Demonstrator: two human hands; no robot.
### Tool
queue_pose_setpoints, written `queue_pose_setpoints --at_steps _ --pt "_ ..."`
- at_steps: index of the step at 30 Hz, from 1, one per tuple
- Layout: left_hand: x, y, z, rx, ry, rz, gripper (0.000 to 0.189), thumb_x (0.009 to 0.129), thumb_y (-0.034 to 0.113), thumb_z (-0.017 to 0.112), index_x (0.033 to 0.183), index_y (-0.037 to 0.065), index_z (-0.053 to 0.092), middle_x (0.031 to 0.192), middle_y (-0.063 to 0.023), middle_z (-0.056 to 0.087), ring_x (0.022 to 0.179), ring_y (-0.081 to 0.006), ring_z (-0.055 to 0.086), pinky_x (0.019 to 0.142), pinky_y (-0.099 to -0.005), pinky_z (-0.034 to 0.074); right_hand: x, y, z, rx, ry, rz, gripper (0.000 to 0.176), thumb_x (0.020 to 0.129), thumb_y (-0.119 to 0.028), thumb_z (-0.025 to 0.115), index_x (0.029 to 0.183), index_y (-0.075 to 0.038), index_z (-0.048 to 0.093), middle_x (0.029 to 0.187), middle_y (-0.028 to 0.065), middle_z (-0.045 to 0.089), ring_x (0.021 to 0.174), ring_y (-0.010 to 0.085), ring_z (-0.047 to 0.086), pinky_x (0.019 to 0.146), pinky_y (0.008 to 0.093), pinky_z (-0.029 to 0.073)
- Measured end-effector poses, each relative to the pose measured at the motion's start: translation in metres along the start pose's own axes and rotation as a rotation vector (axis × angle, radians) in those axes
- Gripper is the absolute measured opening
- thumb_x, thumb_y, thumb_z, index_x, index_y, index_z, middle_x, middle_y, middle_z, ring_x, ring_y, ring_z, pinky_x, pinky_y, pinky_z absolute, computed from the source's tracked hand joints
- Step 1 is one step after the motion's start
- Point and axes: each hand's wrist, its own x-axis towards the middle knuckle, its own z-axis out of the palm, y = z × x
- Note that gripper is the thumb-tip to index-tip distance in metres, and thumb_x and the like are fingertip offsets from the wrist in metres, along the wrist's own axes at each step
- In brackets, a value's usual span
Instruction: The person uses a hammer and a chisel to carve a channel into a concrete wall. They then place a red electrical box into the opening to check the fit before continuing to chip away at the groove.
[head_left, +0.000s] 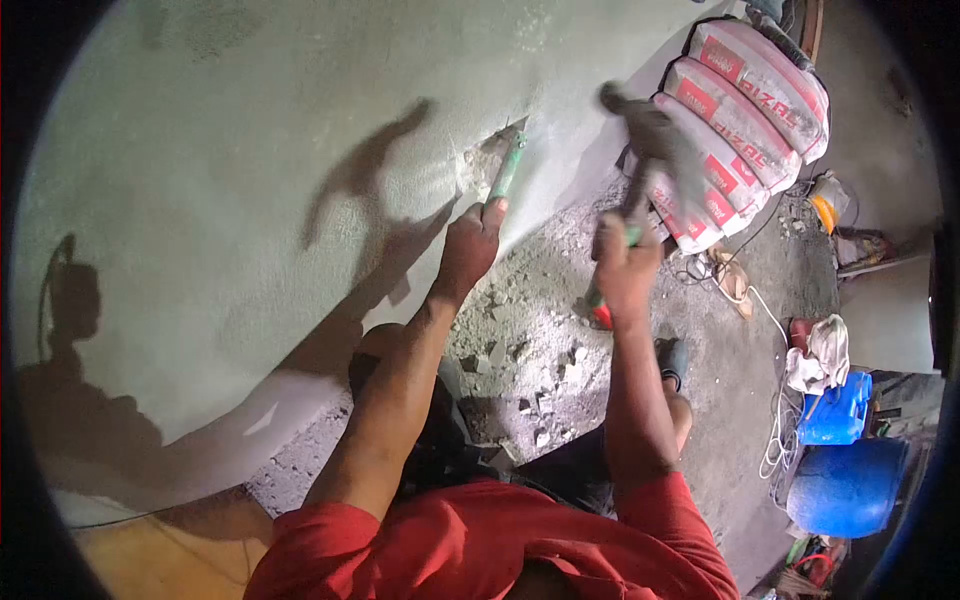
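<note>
My left hand [470, 248] is wrapped round the lower end of a green chisel [509, 170]. The chisel points up at a rough broken hole [482, 162] in the grey plastered wall [260, 150]; its tip is hard to make out there. To the right, my right hand [628, 272] grips a hammer [655, 138] by its handle, which shows green and red below the fist. The hammer's head is raised apart from the chisel and smeared by motion.
Broken rubble [530, 370] covers the floor below the wall. Stacked cement bags [745, 115] stand at the upper right. Along the right side are a white cable [778, 400], a blue jug [838, 410] and a blue drum [845, 490]. A tan board [165, 555] lies lower left.
</note>
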Motion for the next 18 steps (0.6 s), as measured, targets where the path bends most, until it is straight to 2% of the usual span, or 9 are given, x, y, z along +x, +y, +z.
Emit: queue_pose_setpoints --at_steps 3,5,6,7,9,10,13,15,18 --pt "-0.001 0.0 0.003 -0.03 0.011 0.013 0.061 0.101 0.05 0.046 0.096 -0.008 0.065 0.081 -0.0301 0.065 0.081 -0.0465 0.066 0.073 -0.0497 0.049 -0.013 -0.027 0.0 0.383 0.141 -0.398 0.045 0.098 -0.041 0.053 0.076 -0.003 0.054 0.061 0.0045 0.053 0.054 0.015 0.052 0.051 0.0313 0.043" --pt "0.001 0.002 0.003 -0.012 0.022 0.006 0.061 0.101 0.05 0.046 0.096 -0.008 0.065 0.08 -0.0298 0.065 0.08 -0.0466 0.066 0.073 -0.0495 0.049 -0.007 0.046 0.02 0.144 0.102 -0.571 0.04 0.096 -0.038 0.058 0.078 -0.002 0.056 0.065 0.0068 0.057 0.058 0.0179 0.055 0.054 0.0337 0.045" --pt "-0.002 0.004 0.004 0.005 0.029 0.001 0.061 0.101 0.05 0.045 0.096 -0.007 0.065 0.079 -0.0296 0.065 0.079 -0.0467 0.066 0.072 -0.0493 0.049 -0.011 0.103 0.039 -0.165 0.253 -0.482 0.042 0.093 -0.041 0.064 0.081 -0.001 0.062 0.069 0.0095 0.062 0.061 0.02 0.057 0.058 0.0347 0.047" --pt "-0.004 0.006 0.003 0.005 0.029 0.005 0.061 0.101 0.05 0.045 0.096 -0.007 0.065 0.079 -0.0296 0.065 0.079 -0.0467 0.066 0.072 -0.0493 0.049 -0.002 0.071 0.037 -0.351 -0.105 -0.075 0.045 0.093 -0.04 0.065 0.097 0.005 0.066 0.083 0.0235 0.071 0.08 0.0477 0.069 0.069 0.0467 0.053" --pt "-0.004 0.014 -0.002 -0.025 -0.056 -0.16 0.061 0.1 0.051 0.046 0.098 -0.007 0.066 0.078 -0.029 0.065 0.08 -0.0461 0.066 0.071 -0.0491 0.049 0.008 0.079 0.04 -0.302 -0.059 0.0 0.045 0.092 -0.041 0.069 0.093 0.004 0.065 0.075 0.0171 0.071 0.07 0.0363 0.069 0.063 0.0419 0.052" --pt "-0.005 0.024 -0.011 0.116 -0.064 -0.078 0.062 0.099 0.053 0.045 0.102 -0.006 0.066 0.083 -0.0295 0.066 0.085 -0.0447 0.067 0.075 -0.0487 0.05 0.017 0.067 0.041 -0.296 -0.06 -0.025 0.045 0.092 -0.041 0.069 0.093 0.004 0.065 0.075 0.0171 0.071 0.07 0.0363 0.069 0.063 0.0419 0.052" --pt "0.001 0.016 -0.007 0.009 -0.08 -0.188 0.063 0.098 0.054 0.047 0.104 -0.006 0.065 0.091 -0.0309 0.067 0.092 -0.0444 0.067 0.081 -0.0485 0.05 0.007 0.017 0.019 0.009 -0.002 0.073 0.04 0.093 -0.036 0.07 0.088 0.004 0.063 0.068 0.0078 0.065 0.062 0.0214 0.064 0.058 0.0355 0.049" --pt "-0.001 0.018 -0.007 -0.028 -0.109 -0.19 0.063 0.098 0.054 0.047 0.105 -0.006 0.065 0.094 -0.0316 0.066 0.094 -0.0449 0.066 0.083 -0.0483 0.049 0.007 -0.005 -0.001 0.082 0.084 -0.062 0.034 0.093 -0.03 0.071 0.086 0.002 0.063 0.065 0.0015 0.057 0.06 0.0119 0.057 0.056 0.0306 0.047" --pt "0.002 0.016 -0.005 -0.074 -0.114 -0.175 0.064 0.098 0.054 0.047 0.104 -0.008 0.065 0.097 -0.0325 0.066 0.096 -0.0458 0.065 0.085 -0.0482 0.049 -0.001 -0.001 -0.002 0.356 0.083 -0.247 0.033 0.092 -0.029 0.07 0.092 0.003 0.066 0.068 0.0066 0.064 0.064 0.0162 0.062 0.06 0.0334 0.049"
